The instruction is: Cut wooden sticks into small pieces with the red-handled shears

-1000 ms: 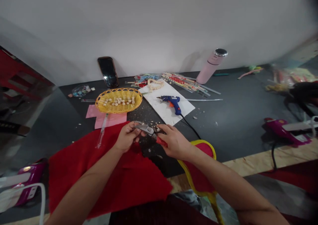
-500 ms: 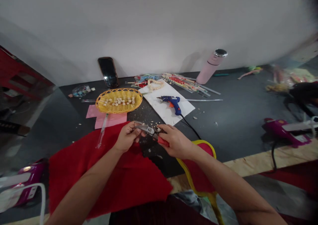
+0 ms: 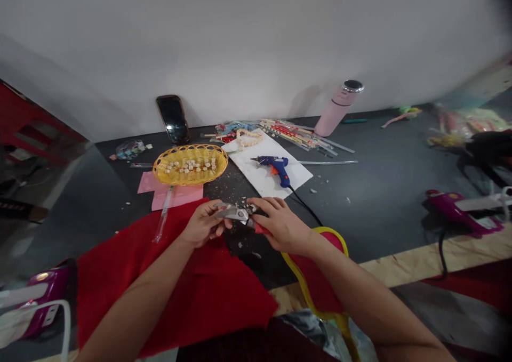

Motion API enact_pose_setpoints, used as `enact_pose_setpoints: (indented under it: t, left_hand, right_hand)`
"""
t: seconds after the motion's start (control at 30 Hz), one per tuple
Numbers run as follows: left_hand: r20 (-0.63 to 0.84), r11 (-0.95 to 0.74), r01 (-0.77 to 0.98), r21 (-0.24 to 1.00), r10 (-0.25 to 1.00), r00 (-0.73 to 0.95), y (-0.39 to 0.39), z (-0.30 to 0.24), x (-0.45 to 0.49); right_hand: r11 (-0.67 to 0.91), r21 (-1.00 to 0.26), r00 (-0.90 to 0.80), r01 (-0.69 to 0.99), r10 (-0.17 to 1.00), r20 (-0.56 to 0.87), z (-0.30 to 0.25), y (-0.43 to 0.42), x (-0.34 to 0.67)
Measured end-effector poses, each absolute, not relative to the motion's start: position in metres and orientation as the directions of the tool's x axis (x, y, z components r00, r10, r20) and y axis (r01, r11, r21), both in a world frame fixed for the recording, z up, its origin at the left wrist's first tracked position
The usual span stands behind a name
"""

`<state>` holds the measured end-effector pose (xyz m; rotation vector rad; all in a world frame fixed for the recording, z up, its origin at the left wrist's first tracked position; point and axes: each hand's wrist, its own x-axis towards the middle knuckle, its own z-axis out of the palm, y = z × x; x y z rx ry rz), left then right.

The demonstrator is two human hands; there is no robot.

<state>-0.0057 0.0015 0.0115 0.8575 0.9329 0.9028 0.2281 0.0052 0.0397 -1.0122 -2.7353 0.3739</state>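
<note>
So on the head cam, the right hand [image 3: 282, 226] is clamped on some red-handled scissors [image 3: 240, 215], held over the desk [image 3: 380, 202] right at the edge of a red cloth [image 3: 180, 287]. The left hand [image 3: 205, 224] has its fingers curled by the blades, can't tell if they're gripping anything. Blue glue gun [image 3: 276, 166] lies just beyond, wicker basket [image 3: 188, 179] off left.

The site appears to be a craft workshop: the table [image 3: 384, 191] carries a glue gun [image 3: 282, 166], with a basket [image 3: 190, 179] at its 9 o'clock and thin sticks [image 3: 292, 134] at 1 o'clock.
</note>
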Motion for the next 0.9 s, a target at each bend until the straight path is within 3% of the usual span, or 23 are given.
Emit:
enact_pose_setpoints:
  t: [0.57,0.9]
  left_hand:
    - [-0.219,0.369,-0.47,0.802,0.913,0.343,0.002,0.0076,-0.0058]
    - [-0.246,0.345,-0.426,0.836,0.93,0.272,0.0025,0.0047,-0.0009]
  right_hand:
    - [0.727,-0.328,-0.745,0.603,0.661,0.095,0.0363,0.0063,0.2273]
    - [0.709,-0.291,-0.721,0.642,0.688,0.086,0.035,0.005,0.2252]
